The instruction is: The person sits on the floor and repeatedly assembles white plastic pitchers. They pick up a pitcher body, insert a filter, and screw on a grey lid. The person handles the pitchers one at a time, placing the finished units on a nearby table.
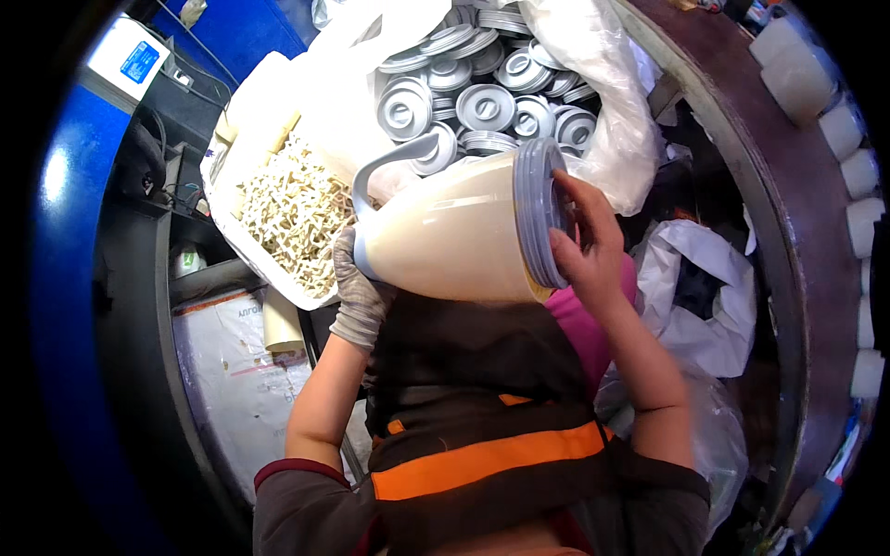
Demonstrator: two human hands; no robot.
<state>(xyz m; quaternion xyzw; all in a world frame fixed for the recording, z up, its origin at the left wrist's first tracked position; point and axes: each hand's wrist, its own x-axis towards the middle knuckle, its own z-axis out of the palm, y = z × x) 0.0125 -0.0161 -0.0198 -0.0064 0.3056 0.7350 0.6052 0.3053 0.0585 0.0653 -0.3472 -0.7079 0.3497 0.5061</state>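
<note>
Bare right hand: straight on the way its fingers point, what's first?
Most likely the grey, ribbed, round lid on the glossy cream pitcher; the right hand seems to touch it, though depth is unclear.

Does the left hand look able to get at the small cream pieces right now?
Probably, though not freely: the small cream pieces lie uncovered and look near the gloved left hand. The likely hindrance is the jug, whose narrow end that hand holds.

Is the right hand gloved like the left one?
No, the right hand shows bare skin, while the left hand wears a pale glove.
</note>
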